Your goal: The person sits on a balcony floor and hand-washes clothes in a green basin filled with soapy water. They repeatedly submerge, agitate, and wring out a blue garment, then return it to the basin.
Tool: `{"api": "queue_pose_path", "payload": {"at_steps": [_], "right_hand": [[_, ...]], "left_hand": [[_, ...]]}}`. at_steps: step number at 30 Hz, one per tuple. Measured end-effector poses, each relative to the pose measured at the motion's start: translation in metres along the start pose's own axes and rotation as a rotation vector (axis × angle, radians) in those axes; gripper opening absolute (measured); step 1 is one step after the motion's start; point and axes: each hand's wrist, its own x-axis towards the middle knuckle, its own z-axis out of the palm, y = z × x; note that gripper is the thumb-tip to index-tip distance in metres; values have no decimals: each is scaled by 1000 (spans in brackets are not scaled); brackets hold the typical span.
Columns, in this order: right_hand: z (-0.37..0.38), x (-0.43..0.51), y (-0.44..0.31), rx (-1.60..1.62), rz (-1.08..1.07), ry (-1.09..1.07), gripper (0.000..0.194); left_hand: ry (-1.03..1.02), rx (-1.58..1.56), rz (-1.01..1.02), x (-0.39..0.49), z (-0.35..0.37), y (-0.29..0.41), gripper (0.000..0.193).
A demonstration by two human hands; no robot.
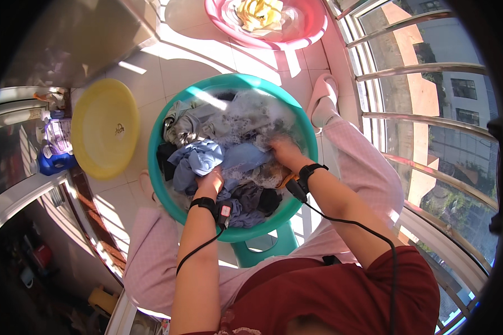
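Observation:
Wet clothes and foamy water fill a round green plastic basin between my legs. My left hand is at the blue cloth bunched on the basin's left side; its fingers are mostly hidden under the fabric. On the right, my right hand reaches into the suds, with its fingertips hidden in the foam beside a submerged part of the blue cloth. Grey garments lie along the upper left. Dark garments lie near the basin's front edge, and something orange shows by my right wrist.
A yellow basin stands tilted at the left, near a blue bottle. Ahead is a pink basin holding yellow cloth. A green stool shows below the green basin. Metal window bars line the right side.

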Motion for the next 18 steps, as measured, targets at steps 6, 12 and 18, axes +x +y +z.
{"api": "queue_pose_path", "payload": {"at_steps": [6, 12, 18], "right_hand": [[18, 7, -5, -101, -102, -5, 33], [11, -1, 14, -127, -523, -28, 39], [16, -11, -19, 349, 145, 247, 33]], "left_hand": [[-18, -314, -139, 15, 15, -8, 53], [-66, -138, -62, -24, -15, 4, 54], [609, -997, 199, -97, -6, 57, 53]]}}
